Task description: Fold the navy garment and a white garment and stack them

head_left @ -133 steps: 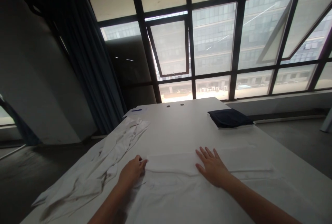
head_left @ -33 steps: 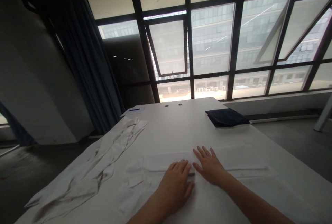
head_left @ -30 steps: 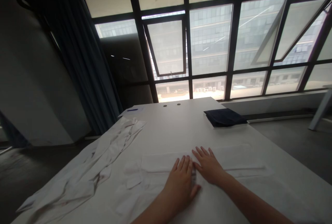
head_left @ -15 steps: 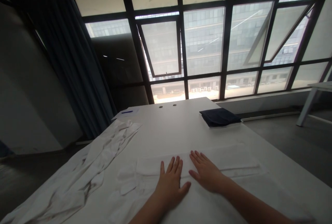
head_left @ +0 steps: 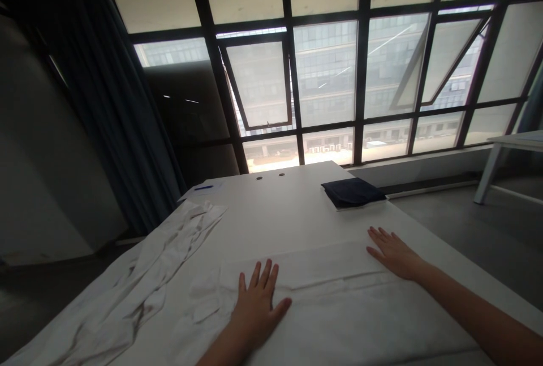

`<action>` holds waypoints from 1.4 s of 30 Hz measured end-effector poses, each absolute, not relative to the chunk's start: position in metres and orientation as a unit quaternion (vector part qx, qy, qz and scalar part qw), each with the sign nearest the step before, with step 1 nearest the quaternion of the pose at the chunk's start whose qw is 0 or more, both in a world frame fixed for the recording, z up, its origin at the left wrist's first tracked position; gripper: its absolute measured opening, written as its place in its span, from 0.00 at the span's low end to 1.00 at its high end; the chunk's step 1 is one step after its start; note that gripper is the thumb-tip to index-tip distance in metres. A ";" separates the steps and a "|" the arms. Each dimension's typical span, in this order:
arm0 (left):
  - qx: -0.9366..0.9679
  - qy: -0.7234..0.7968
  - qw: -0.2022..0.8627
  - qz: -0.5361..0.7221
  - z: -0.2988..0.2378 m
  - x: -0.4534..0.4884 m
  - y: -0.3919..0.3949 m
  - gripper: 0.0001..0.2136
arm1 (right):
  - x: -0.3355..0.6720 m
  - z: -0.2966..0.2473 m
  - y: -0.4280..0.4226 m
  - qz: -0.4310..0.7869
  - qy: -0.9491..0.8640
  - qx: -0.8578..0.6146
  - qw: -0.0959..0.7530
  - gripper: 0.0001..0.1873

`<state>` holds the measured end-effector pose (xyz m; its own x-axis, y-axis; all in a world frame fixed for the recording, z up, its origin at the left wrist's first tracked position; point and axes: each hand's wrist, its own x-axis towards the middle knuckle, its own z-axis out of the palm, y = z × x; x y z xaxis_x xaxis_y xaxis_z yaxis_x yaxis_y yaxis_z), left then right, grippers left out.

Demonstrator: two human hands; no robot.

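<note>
A white garment (head_left: 305, 298) lies spread over the near part of the white table (head_left: 271, 202), with a folded band across its middle. My left hand (head_left: 257, 301) rests flat on that band, fingers spread, holding nothing. My right hand (head_left: 394, 253) presses flat near the band's right end, well apart from the left. A long crumpled white sleeve (head_left: 144, 281) with dark shadowed creases stretches toward the far left of the table. Small white flaps (head_left: 206, 298) lie just left of my left hand.
A folded navy cloth (head_left: 352, 192) sits near the far right edge of the table. A sheet of paper with a blue pen (head_left: 203, 188) lies at the far left corner. The table's right edge drops to a grey floor (head_left: 466, 230). Large windows stand beyond.
My hands have spread apart: the right slid rightward along the fold, the left shifted slightly left. The view has also drifted, with the table sitting a little lower and further left.
</note>
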<state>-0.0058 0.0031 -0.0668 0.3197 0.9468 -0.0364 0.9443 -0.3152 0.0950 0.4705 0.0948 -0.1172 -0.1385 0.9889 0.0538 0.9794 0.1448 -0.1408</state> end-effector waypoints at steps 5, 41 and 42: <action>0.796 0.604 0.035 -0.001 -0.065 -0.031 -0.003 0.38 | 0.489 -0.127 0.102 0.009 -0.743 -0.664 0.085 0.46; 0.912 0.402 0.065 0.045 -0.057 0.006 -0.029 0.34 | 0.273 -0.084 -0.024 0.120 -0.848 -0.499 0.134 0.35; 0.912 0.403 0.064 0.044 -0.061 0.005 -0.029 0.34 | 0.273 -0.087 -0.027 0.117 -0.843 -0.508 0.135 0.37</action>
